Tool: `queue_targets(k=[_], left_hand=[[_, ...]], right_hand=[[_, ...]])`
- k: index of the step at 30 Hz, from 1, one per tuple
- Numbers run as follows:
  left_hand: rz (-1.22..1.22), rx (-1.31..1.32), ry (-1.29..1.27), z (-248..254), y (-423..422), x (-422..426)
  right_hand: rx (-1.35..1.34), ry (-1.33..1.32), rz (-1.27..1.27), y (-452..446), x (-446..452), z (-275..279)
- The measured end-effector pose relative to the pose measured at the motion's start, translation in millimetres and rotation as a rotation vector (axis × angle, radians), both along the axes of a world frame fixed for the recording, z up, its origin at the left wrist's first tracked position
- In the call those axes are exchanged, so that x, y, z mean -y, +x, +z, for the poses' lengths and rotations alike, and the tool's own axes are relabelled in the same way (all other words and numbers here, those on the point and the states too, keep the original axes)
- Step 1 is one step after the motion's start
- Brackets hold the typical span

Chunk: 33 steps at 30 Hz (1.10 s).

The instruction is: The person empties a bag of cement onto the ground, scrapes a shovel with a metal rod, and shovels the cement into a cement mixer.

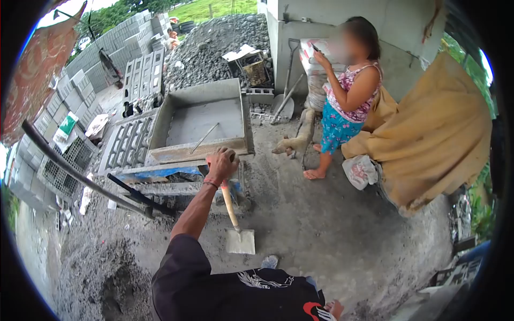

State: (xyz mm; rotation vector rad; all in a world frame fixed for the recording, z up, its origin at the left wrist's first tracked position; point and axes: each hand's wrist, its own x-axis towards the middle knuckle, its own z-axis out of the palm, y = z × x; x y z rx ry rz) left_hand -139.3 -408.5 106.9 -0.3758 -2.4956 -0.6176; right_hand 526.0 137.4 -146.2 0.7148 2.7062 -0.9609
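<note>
My left hand (221,165) is closed round the top handle of a shovel, in front of a concrete-walled trough. The shovel (231,208) hangs down from it, with its wooden shaft upright and its square grey blade (241,242) at the floor. Grey, smooth material fills the trough (246,117), and a thin rod (204,138) leans over its front wall. Low at the bottom edge, my right hand (335,308) is beside my dark shirt, partly cut off from sight; its fingers are too small to make out.
A person (353,91) stands at the right holding a phone, near a lying dog (297,140). Another shovel (284,106) leans at the wall. Behind are gravel (214,51) and stacked blocks (128,40). A brown tarp (428,144) covers a heap at the right; a curved bar (80,174) rises at left.
</note>
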Motion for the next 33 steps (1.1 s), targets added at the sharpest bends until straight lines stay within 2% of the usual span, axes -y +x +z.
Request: queue_targets(k=[1,2,7,9,13,14,15,16,18,19,21,22,24,27,29,31,33], left_hand=[[0.007,-0.11,0.107,-5.1,-4.8,-5.1],[0.114,-0.118,0.053,19.4,7.2,-17.6],[0.14,-0.202,0.156,41.5,-26.0,-34.2],[0.131,-0.38,0.166,47.1,-52.3,-38.2],[0.132,-0.293,0.204,53.0,-90.0,-44.2],[0.18,-0.144,0.39,38.6,-105.9,-38.1],[0.218,0.016,0.573,30.5,-118.3,-35.1],[0.303,0.088,0.522,29.2,-120.9,-32.5],[0.391,0.13,0.478,28.1,-126.8,-30.8],[0.496,0.13,0.413,20.9,-135.9,-32.8],[0.618,0.254,0.318,50.1,-115.5,-63.5],[0.594,0.261,0.313,52.3,-115.3,-70.5],[0.692,0.26,0.206,50.9,-116.1,-73.5],[0.693,0.262,0.159,49.4,-117.2,-77.3],[0.678,0.264,0.153,45.4,-119.5,-75.6],[0.662,0.226,0.147,42.2,-120.3,-74.7],[0.665,0.238,0.153,44.7,-117.7,-77.3]], right_hand=[[-0.08,0.154,0.124,4.3,9.0,17.2],[-0.061,0.164,0.124,2.9,11.5,27.0],[0.075,-0.018,-0.085,-5.3,8.7,34.6],[0.097,-0.155,-0.251,-6.2,-3.5,25.9],[-0.055,-0.648,-0.784,-15.8,-50.8,-21.1],[-0.087,-0.729,-0.883,-22.2,-62.5,-31.1],[0.005,-0.707,-1.013,-55.3,-61.7,-18.7],[0.091,-0.688,-1.147,-90.4,-60.8,-6.4],[0.01,-0.617,-0.966,-136.0,-57.8,22.0],[-0.02,-0.627,-0.93,-156.9,-55.3,36.9],[-0.058,-0.635,-0.925,-180.9,-54.2,50.4],[-0.057,-0.639,-0.921,-190.5,-55.2,50.8],[-0.046,-0.646,-0.926,-195.8,-54.5,45.1],[-0.015,-0.685,-1.0,-194.2,-53.9,27.1],[0.175,-0.747,-1.065,-186.8,-50.4,13.5],[0.178,-0.779,-1.085,-174.1,-48.1,-14.9],[0.172,-0.802,-1.097,-176.4,-48.6,-9.8]])
